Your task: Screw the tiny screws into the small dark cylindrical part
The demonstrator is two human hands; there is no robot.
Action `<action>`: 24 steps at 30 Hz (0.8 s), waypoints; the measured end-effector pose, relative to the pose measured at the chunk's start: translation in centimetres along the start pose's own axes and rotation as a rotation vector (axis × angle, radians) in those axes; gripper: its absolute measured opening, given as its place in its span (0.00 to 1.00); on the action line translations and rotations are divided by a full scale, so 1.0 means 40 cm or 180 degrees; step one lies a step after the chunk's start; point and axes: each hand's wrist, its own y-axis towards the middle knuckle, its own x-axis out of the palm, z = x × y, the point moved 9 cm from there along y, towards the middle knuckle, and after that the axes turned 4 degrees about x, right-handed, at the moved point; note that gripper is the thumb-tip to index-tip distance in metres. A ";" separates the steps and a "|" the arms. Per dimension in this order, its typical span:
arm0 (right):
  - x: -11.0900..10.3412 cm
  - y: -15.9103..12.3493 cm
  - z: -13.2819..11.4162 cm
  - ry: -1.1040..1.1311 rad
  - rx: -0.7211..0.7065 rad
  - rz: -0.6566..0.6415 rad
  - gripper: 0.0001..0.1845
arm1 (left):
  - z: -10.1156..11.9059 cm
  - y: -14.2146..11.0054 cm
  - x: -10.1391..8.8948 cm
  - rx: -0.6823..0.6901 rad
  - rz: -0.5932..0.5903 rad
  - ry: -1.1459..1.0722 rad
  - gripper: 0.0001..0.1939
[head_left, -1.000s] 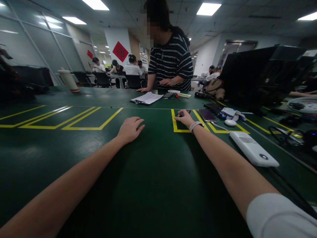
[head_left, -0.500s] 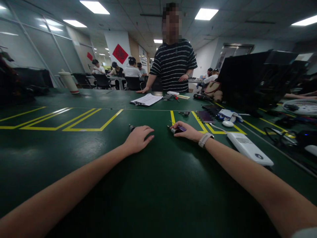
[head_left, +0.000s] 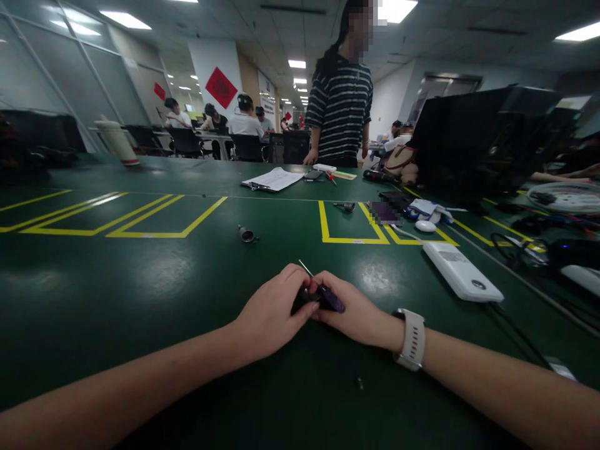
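Both hands meet low over the green table. My right hand (head_left: pixel 349 306) is closed around a small screwdriver with a dark purple handle (head_left: pixel 332 299); its thin metal shaft points up and to the left. My left hand (head_left: pixel 276 306) curls its fingers and thumb around a small dark cylindrical part (head_left: pixel 300 302), mostly hidden between the hands. Farther off, a dark metal fitting with a round opening (head_left: pixel 246 235) lies on the table. A tiny dark piece (head_left: pixel 359 382) rests nearer me, below the right wrist.
Yellow tape outlines (head_left: pixel 187 235) mark the table. Another metal fitting (head_left: pixel 345 207) lies within one. On the right are a white power bank-like device (head_left: pixel 462 272) with cables and a black case (head_left: pixel 482 144). A clipboard with papers (head_left: pixel 274 179) lies toward a standing person (head_left: pixel 342 106).
Both hands have drawn toward me and come together, bringing the screwdriver and dark part. The fitting by my left hand now lies uncovered. The standing person has turned and taken a hand off the table.
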 end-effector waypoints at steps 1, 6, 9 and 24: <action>0.009 -0.007 -0.004 0.0031 -0.0023 0.0002 0.13 | -0.002 -0.006 0.004 -0.0047 -0.0017 -0.0025 0.07; 0.021 -0.012 -0.003 0.0125 -0.0078 0.0009 0.14 | -0.012 -0.013 0.023 -0.0076 0.0015 -0.0091 0.11; -0.006 -0.017 -0.005 0.0099 -0.0010 0.0222 0.13 | -0.010 -0.013 0.025 0.0116 0.0160 -0.0077 0.16; -0.006 -0.274 -0.053 -0.1122 0.0171 0.0336 0.19 | -0.025 -0.012 0.024 0.0432 0.0162 -0.0061 0.15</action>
